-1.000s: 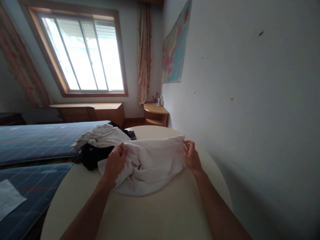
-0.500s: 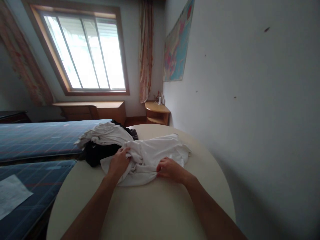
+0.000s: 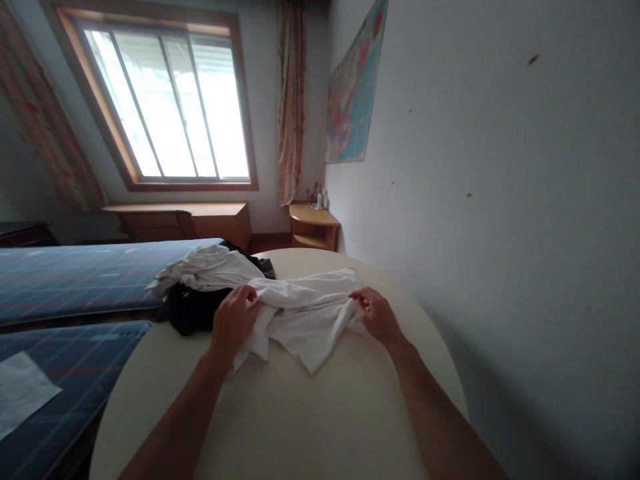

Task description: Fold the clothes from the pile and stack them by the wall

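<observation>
A white garment (image 3: pixel 310 320), its exact kind unclear, lies rumpled on the round cream table (image 3: pixel 320 420). My left hand (image 3: pixel 236 319) pinches its left side, fingers closed on the cloth. Over at the right side, my right hand (image 3: pixel 376 313) grips another part of the fabric between thumb and fingers. Between the hands the cloth stretches in folds, and its lower corners hang toward me on the tabletop. Beyond my left hand sits a pile of clothes, with a light grey-white garment (image 3: pixel 210 267) on top of a black one (image 3: pixel 193 308).
Blue plaid mattresses (image 3: pixel 100 280) adjoin the table on the left, with a white paper (image 3: pixel 25 390) on the nearer one. A wall (image 3: pixel 500 267) rises close on the right. A corner shelf (image 3: pixel 315 217) and a wooden desk (image 3: pixel 215 210) stand at the back.
My right hand has moved right and away from me with the cloth, drawing it out between the hands. The garment's near edge now falls in pointed corners. My left hand has shifted slightly.
</observation>
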Tool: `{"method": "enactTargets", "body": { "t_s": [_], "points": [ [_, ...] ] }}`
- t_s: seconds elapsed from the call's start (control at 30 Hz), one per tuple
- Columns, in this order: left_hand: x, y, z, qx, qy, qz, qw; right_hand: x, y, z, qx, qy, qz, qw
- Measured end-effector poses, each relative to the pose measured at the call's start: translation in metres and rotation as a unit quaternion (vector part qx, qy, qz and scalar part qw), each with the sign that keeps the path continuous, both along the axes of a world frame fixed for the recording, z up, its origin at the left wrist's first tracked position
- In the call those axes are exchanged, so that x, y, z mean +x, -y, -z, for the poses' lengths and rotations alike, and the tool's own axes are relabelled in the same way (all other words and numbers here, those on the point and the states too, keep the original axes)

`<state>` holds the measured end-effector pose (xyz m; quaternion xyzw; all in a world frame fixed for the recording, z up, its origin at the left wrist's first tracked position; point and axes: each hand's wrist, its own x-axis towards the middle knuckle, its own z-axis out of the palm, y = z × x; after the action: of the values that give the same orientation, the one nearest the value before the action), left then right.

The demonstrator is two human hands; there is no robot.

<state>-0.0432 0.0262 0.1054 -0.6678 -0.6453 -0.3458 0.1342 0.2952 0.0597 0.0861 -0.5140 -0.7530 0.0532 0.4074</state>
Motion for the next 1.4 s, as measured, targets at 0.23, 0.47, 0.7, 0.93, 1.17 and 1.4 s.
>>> {"method": "enactTargets", "body": {
  "t_s": [0.23,0.47,0.7,0.93,1.17,1.4],
  "points": [
    [0.010,0.007,0.016,-0.165,-0.071,0.146,0.973,-0.050,0.032,-0.003,-0.090,0.150,-0.265,0.948],
    [-0.003,0.000,0.027,-0.158,-0.009,0.153,0.976,-0.035,0.019,0.000,-0.118,0.139,-0.175,0.968],
    [-0.022,0.000,0.006,-0.017,0.018,-0.066,0.998,0.032,-0.015,0.002,0.001,-0.164,0.177,0.970],
    [-0.002,-0.001,0.013,0.014,-0.091,-0.039,0.995,0.045,-0.029,0.023,0.005,-0.194,0.203,0.960],
    [0.020,0.001,0.017,-0.046,-0.103,0.125,0.986,-0.015,0.002,0.006,0.105,0.023,0.057,0.993],
    [0.022,0.002,0.025,-0.100,-0.102,0.186,0.972,-0.069,0.015,0.024,0.030,0.140,-0.036,0.989]
  ]
}}
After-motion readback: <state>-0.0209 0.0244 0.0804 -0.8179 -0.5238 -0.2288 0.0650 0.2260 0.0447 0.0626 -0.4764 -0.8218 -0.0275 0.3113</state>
